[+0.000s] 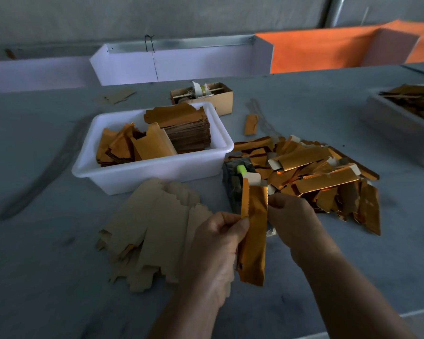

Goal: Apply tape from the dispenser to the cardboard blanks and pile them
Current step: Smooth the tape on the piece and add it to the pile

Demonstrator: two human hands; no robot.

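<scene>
A folded gold blank [253,231] is pinched between the left hand [218,243] and right hand [291,216] before the tape dispenser [238,182]. No writing can be read on the blank or on the white tub [152,167].

Both forearms reach forward over the worktop. The left hand [216,243] pinches the folded gold blank [253,231] between thumb and fingers; the right hand [291,216], fingers curled, grips its opposite edge.
</scene>
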